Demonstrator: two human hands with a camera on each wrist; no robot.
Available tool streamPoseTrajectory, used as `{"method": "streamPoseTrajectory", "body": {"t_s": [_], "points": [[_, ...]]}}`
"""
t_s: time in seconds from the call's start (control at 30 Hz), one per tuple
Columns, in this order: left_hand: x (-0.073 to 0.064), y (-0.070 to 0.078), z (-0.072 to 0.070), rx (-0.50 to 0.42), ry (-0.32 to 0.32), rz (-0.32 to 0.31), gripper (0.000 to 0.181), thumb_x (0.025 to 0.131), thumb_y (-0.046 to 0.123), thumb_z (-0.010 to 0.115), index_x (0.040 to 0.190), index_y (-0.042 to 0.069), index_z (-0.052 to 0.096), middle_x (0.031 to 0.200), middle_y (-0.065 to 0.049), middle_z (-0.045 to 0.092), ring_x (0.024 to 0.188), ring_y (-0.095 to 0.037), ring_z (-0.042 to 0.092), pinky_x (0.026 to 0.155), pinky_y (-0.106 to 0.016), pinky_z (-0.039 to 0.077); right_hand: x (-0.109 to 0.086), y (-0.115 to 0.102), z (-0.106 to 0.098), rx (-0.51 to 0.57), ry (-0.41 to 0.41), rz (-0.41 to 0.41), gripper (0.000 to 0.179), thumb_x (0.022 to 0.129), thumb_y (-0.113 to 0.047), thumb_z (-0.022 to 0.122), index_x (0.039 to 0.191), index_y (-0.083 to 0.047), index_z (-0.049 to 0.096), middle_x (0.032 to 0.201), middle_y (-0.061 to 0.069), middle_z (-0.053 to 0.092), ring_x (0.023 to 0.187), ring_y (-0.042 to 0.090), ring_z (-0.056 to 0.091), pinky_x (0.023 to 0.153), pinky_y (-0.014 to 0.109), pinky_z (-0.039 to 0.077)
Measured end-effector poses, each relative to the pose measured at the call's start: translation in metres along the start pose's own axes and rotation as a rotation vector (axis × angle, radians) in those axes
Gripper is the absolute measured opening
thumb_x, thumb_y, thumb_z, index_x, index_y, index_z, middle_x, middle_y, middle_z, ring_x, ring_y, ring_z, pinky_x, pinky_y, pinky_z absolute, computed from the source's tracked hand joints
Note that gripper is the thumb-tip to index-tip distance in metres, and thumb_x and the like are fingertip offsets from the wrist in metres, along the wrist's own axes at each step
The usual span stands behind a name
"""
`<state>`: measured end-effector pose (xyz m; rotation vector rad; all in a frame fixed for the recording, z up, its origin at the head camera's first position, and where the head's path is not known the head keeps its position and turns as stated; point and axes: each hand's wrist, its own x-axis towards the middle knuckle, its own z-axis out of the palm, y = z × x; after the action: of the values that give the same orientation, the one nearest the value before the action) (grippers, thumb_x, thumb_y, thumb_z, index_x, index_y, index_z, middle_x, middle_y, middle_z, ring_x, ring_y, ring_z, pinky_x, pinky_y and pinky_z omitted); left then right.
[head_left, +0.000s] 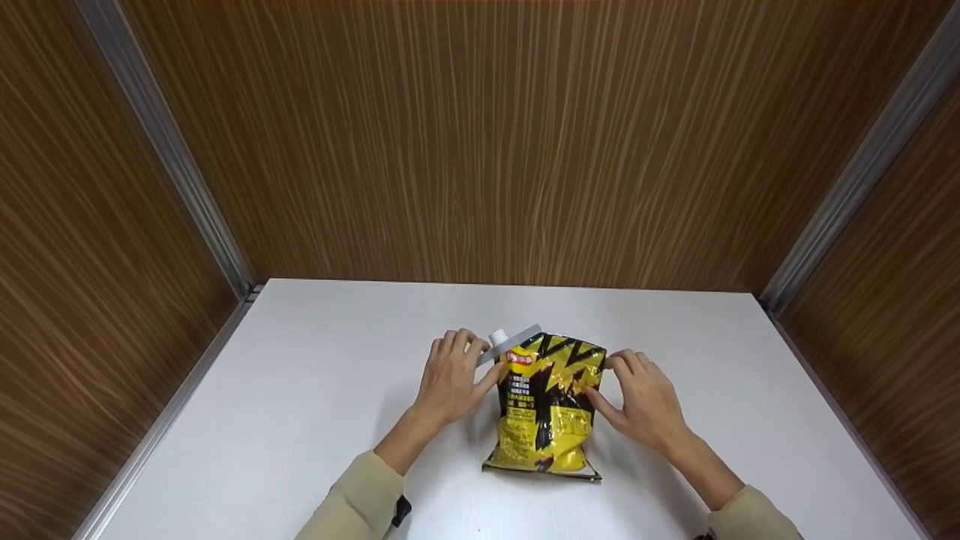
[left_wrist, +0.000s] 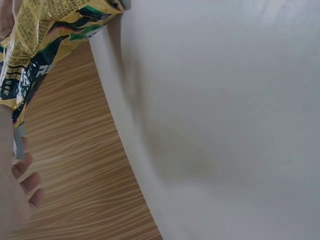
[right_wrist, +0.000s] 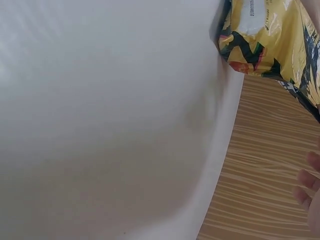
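Observation:
A yellow-and-black chip bag [head_left: 551, 405] stands upright on the white table, its front facing the head camera. Across its top left corner slants a grey bag clip [head_left: 519, 340] with a white spout cap [head_left: 498, 337]. The left hand [head_left: 448, 381] grips the clip's lower left end, with its thumb against the bag's left edge. On the other side, the right hand [head_left: 651, 401] pinches the bag's upper right edge between thumb and fingers. In the left wrist view a short piece of the clip [left_wrist: 19, 145] shows by the fingers. The right wrist view shows the bag's crinkled back [right_wrist: 275, 37].
The white tabletop [head_left: 315, 420] extends around the bag. Wood-grain panels [head_left: 480, 150] close off the back and both sides, with grey metal strips [head_left: 176, 165] along the corners.

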<state>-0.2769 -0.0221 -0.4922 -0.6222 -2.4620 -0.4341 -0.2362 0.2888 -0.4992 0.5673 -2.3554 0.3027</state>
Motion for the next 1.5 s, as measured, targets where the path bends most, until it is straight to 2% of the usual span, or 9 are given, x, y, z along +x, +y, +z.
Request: {"method": "streamPoseTrajectory", "body": {"t_s": [0.47,0.83,1.1,1.5], "points": [[0.000,-0.007,0.010,0.010,-0.079,-0.046,0.043,0.094,0.057,0.048,0.110,0.019,0.060,0.107,-0.002,0.056,0.097,-0.019,0.049,0.085,-0.035,0.041,-0.001,0.000,0.009,-0.027,-0.129,0.023,0.052,0.083,-0.049,0.068,0.117,-0.011,0.058,0.111,0.007,0.059,0.099,0.025,0.058,0.084,0.042,0.049],[0.001,-0.015,0.023,-0.039,-0.166,-0.077,0.043,0.096,0.057,0.045,0.111,0.018,0.058,0.109,-0.003,0.054,0.099,-0.019,0.048,0.089,-0.037,0.041,-0.002,-0.001,0.013,-0.029,-0.224,0.055,0.050,0.086,-0.050,0.065,0.118,-0.012,0.057,0.114,0.008,0.059,0.105,0.027,0.057,0.091,0.047,0.048],[0.004,-0.016,0.027,-0.038,-0.187,-0.086,0.042,0.097,0.056,0.044,0.108,0.019,0.059,0.109,-0.004,0.055,0.099,-0.020,0.049,0.087,-0.038,0.040,-0.005,0.000,0.017,-0.026,-0.240,0.060,0.050,0.087,-0.051,0.064,0.120,-0.013,0.057,0.117,0.009,0.059,0.108,0.028,0.057,0.093,0.047,0.047],[0.002,-0.017,0.036,-0.025,-0.231,-0.112,0.044,0.098,0.055,0.043,0.114,0.018,0.060,0.110,-0.004,0.054,0.102,-0.021,0.049,0.089,-0.039,0.040,-0.009,0.004,0.024,-0.026,-0.243,0.059,0.049,0.088,-0.049,0.063,0.121,-0.014,0.057,0.117,0.008,0.059,0.105,0.026,0.056,0.091,0.046,0.048]]}}
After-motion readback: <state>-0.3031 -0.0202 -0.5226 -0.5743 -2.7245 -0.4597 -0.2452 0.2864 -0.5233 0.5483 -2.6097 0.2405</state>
